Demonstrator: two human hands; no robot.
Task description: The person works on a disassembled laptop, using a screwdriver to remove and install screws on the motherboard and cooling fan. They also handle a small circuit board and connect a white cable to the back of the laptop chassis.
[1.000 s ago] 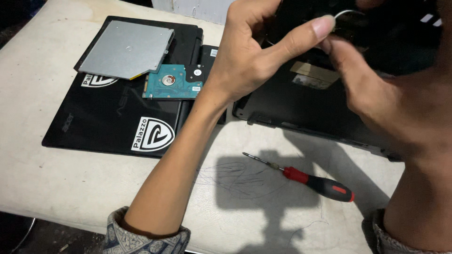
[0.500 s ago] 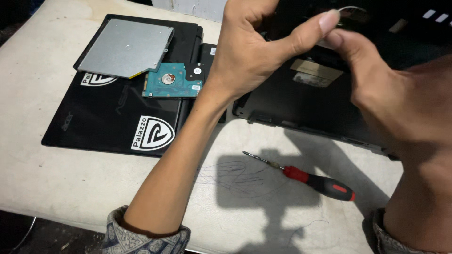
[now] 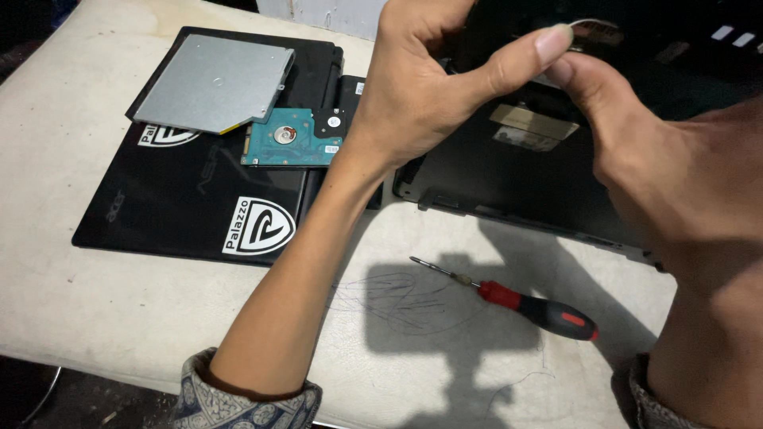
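Note:
My left hand [image 3: 421, 87] is raised over a black opened laptop base [image 3: 509, 183]. Its fingers are curled and its thumb stretches right to meet my right fingertips. What the left fingers grip is hidden. My right hand [image 3: 668, 175] comes in from the right and pinches a thin white wire [image 3: 592, 22] at the base's far part. A beige label [image 3: 528, 127] on the base shows below the fingertips.
A red and black screwdriver [image 3: 517, 300] lies on the white table [image 3: 95, 318], tip pointing left. At left a closed black laptop [image 3: 183, 214] carries a silver optical drive [image 3: 211, 83] and a bare hard disk [image 3: 294, 139]. Grey patterned sleeve cuffs sit at the bottom edge.
My left thumb tip and right fingertips have drawn closer and now touch at the wire. Everything on the table has stayed put.

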